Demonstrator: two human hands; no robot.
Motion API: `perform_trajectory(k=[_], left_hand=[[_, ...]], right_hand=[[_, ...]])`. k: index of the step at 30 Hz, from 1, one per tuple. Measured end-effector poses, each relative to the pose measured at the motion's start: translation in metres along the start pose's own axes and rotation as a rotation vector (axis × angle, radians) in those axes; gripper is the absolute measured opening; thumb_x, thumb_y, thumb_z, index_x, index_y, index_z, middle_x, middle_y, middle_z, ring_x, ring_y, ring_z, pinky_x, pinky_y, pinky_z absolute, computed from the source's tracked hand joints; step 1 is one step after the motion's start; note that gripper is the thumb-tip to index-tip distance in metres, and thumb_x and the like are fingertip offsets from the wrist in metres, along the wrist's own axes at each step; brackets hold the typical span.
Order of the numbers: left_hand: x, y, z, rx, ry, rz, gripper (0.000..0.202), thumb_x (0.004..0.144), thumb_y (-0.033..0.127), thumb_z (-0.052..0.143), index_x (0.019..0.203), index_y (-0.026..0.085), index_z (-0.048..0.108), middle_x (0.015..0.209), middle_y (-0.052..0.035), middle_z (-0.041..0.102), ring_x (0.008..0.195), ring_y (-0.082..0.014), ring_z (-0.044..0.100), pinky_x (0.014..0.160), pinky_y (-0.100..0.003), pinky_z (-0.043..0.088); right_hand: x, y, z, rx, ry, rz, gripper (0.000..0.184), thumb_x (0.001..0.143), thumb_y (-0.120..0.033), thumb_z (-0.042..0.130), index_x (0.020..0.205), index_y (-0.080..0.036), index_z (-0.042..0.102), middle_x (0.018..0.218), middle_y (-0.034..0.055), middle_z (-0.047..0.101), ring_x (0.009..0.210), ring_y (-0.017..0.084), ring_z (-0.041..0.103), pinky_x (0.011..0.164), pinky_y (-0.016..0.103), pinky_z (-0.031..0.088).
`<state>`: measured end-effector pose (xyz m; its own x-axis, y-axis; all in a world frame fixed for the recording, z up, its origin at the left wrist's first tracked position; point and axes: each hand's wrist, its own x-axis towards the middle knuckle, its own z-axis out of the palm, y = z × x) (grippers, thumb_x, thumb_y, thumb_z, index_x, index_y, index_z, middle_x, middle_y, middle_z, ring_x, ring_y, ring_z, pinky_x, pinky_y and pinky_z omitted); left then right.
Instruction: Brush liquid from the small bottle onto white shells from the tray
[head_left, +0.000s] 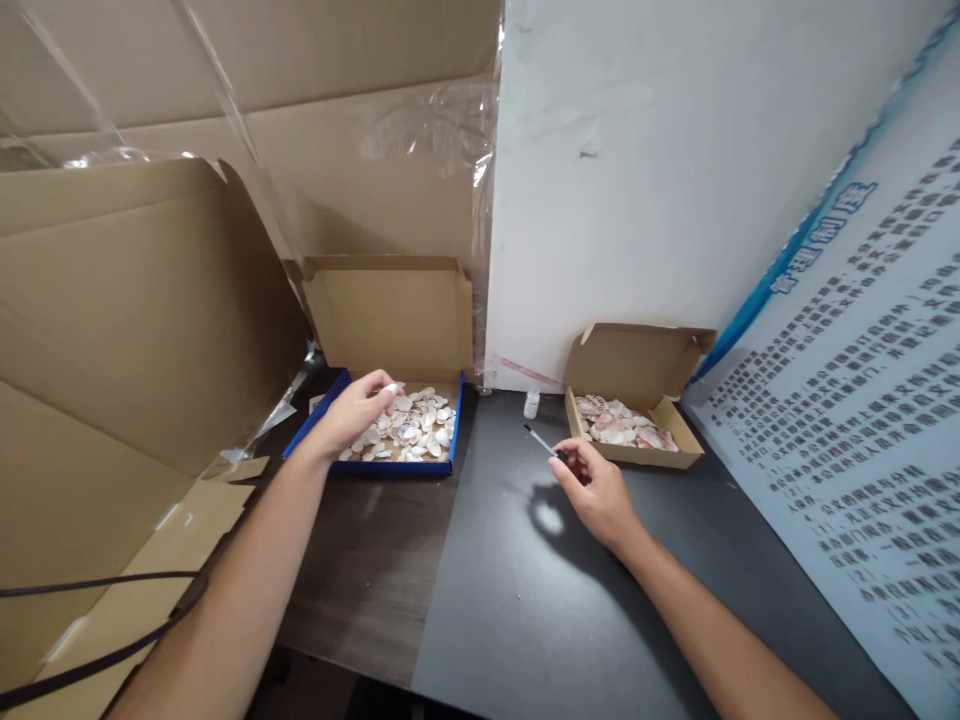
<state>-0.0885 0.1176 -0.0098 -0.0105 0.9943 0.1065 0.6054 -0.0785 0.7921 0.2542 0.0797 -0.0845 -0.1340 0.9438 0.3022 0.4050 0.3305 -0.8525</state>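
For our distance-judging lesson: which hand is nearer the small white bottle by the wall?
Right. The right hand, holding a thin stick, sits just below-right of the bottle; the left hand, pinching a shell, is farther left over the blue-edged box.

Blue-rimmed tray (375, 466) with white and pale-pink shells (416, 432); the pinched shell (391, 389) is white. Brush (541, 441) black-handled, white-tipped. Table (525, 600) dark grey; box (637, 365) plain brown cardboard; poster (862, 420) white with black characters, blue band
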Motion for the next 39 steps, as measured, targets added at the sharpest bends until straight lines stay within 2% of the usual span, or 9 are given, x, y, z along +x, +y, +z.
perform_trajectory(k=[3, 5, 8, 10, 13, 17, 23, 29, 39], left_hand=[[-0.016, 0.045, 0.056, -0.092, -0.222, 0.095, 0.013, 0.078, 0.03, 0.049, 0.075, 0.018, 0.046, 0.066, 0.0048, 0.044, 0.06, -0.0071, 0.039, 0.057, -0.019, 0.029], [-0.027, 0.065, 0.097, -0.182, -0.35, 0.148, 0.009, 0.074, 0.023, 0.05, 0.073, 0.018, 0.042, 0.065, 0.006, 0.038, 0.059, -0.0058, 0.032, 0.055, -0.019, 0.024], [-0.041, 0.072, 0.142, -0.419, -0.494, 0.038, 0.016, 0.077, 0.027, 0.052, 0.074, 0.019, 0.039, 0.062, 0.0076, 0.033, 0.055, -0.0046, 0.027, 0.052, -0.019, 0.022], [-0.045, 0.066, 0.156, -0.613, -0.567, -0.093, 0.021, 0.081, 0.035, 0.054, 0.078, 0.02, 0.039, 0.058, 0.0093, 0.031, 0.049, -0.0041, 0.026, 0.049, -0.019, 0.021], [-0.047, 0.054, 0.159, -0.842, -0.598, -0.238, 0.028, 0.082, 0.039, 0.058, 0.079, 0.019, 0.039, 0.057, 0.0102, 0.031, 0.045, -0.0017, 0.024, 0.048, -0.019, 0.019], [-0.048, 0.048, 0.157, -0.963, -0.646, -0.306, 0.035, 0.083, 0.044, 0.06, 0.074, 0.017, 0.038, 0.059, 0.009, 0.036, 0.043, 0.0007, 0.028, 0.048, -0.017, 0.019], [-0.047, 0.05, 0.156, -1.045, -0.622, -0.402, 0.025, 0.081, 0.034, 0.062, 0.079, 0.017, 0.044, 0.064, 0.0059, 0.045, 0.051, -0.0035, 0.044, 0.055, -0.019, 0.037], [-0.046, 0.049, 0.155, -1.063, -0.601, -0.414, 0.017, 0.073, 0.018, 0.063, 0.078, 0.016, 0.047, 0.064, 0.0045, 0.048, 0.055, -0.0053, 0.048, 0.059, -0.021, 0.042], [-0.048, 0.052, 0.157, -0.99, -0.593, -0.354, 0.026, 0.077, 0.032, 0.067, 0.081, 0.017, 0.046, 0.062, 0.0072, 0.045, 0.051, -0.0035, 0.043, 0.054, -0.019, 0.04]], right_hand=[[-0.001, 0.0, -0.002, 0.072, 0.019, 0.018, 0.028, 0.096, -0.046, 0.041, 0.091, -0.02, 0.05, 0.066, -0.0032, 0.045, 0.055, 0.012, 0.044, 0.055, 0.026, 0.034], [-0.001, -0.001, -0.002, 0.124, 0.034, 0.021, 0.03, 0.098, -0.045, 0.035, 0.085, -0.02, 0.046, 0.063, -0.0041, 0.043, 0.052, 0.012, 0.042, 0.054, 0.026, 0.033], [-0.001, -0.003, -0.003, 0.152, 0.053, -0.004, 0.035, 0.099, -0.045, 0.032, 0.076, -0.021, 0.041, 0.059, -0.0048, 0.037, 0.051, 0.012, 0.037, 0.052, 0.026, 0.03], [-0.002, -0.004, -0.003, 0.131, 0.041, -0.035, 0.038, 0.1, -0.044, 0.031, 0.071, -0.021, 0.039, 0.058, -0.0044, 0.036, 0.052, 0.012, 0.036, 0.053, 0.026, 0.029], [-0.006, -0.007, -0.002, 0.116, -0.005, -0.067, 0.04, 0.101, -0.042, 0.031, 0.068, -0.021, 0.037, 0.057, -0.0041, 0.035, 0.053, 0.012, 0.035, 0.054, 0.027, 0.028], [-0.01, -0.012, 0.0, 0.127, -0.065, -0.101, 0.039, 0.101, -0.041, 0.031, 0.068, -0.02, 0.039, 0.059, -0.0037, 0.036, 0.054, 0.012, 0.036, 0.056, 0.027, 0.029], [-0.01, -0.014, 0.001, 0.073, -0.091, -0.067, 0.041, 0.1, -0.041, 0.032, 0.065, -0.02, 0.037, 0.058, -0.0034, 0.037, 0.054, 0.012, 0.036, 0.055, 0.027, 0.027], [-0.009, -0.012, 0.001, 0.059, -0.087, -0.004, 0.042, 0.099, -0.045, 0.032, 0.065, -0.02, 0.037, 0.057, -0.0037, 0.036, 0.054, 0.012, 0.036, 0.055, 0.027, 0.027], [-0.008, -0.007, 0.003, 0.155, -0.123, 0.046, 0.038, 0.099, -0.045, 0.034, 0.069, -0.021, 0.036, 0.06, -0.0043, 0.035, 0.053, 0.011, 0.035, 0.054, 0.026, 0.028]])
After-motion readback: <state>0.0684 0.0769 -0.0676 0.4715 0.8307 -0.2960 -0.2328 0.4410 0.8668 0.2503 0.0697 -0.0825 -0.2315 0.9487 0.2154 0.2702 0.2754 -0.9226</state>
